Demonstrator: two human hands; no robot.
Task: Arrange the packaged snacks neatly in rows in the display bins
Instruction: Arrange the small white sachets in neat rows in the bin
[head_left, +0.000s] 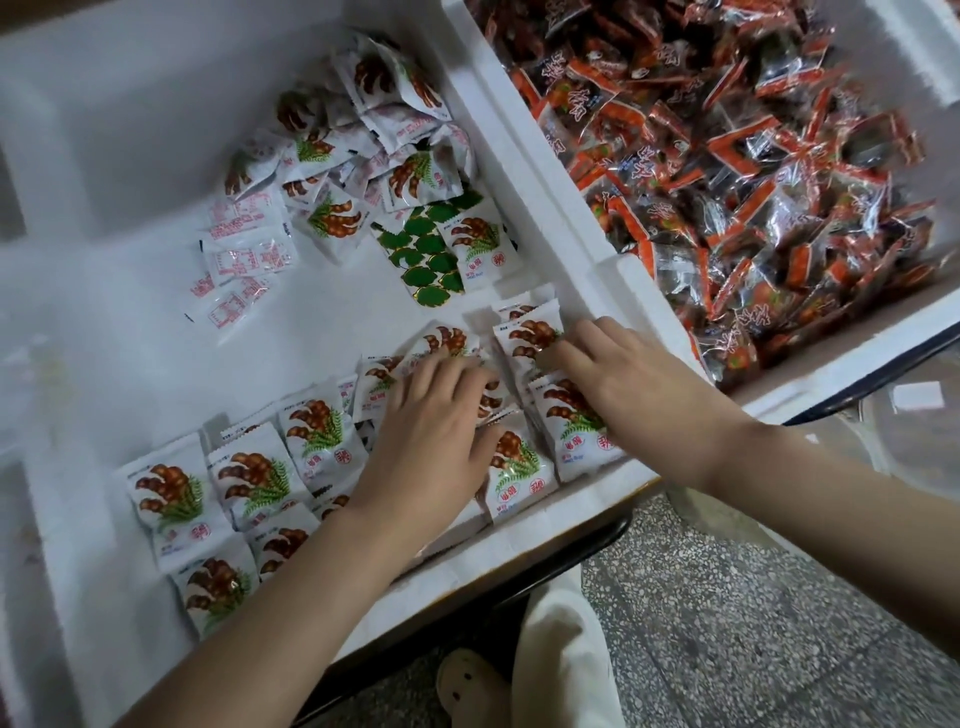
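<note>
Standing nearest: one pale perforated slipper (467, 680) and a white trouser leg (561, 649) on grey speckled stone floor (753, 597), below both forearms.

White foam display bin (545, 525): its near rim runs under both wrists.

White plastic snack packets printed with brown pods and green fronds (171, 499): laid face up in overlapping rows along the near rim, from left of the left hand to beneath the right hand. Long axes run away from the person, pod print at the far end, red seal at the near end.

Left hand (431, 415): fingers straight and spread, flat on the rowed packets, gripping nothing.

Right hand (623, 374): just beside the left, fingers extended, tips resting on a packet.

Green leaf-patterned foil packet (426, 254): beyond the left hand, lying diagonally.

Loose heap of the same white packets (332, 145): farther beyond, pointing every way, several face down.

Second white foam bin (841, 358): right of and beyond the right hand, heaped with red-and-clear plastic snack packets (727, 156).
</note>
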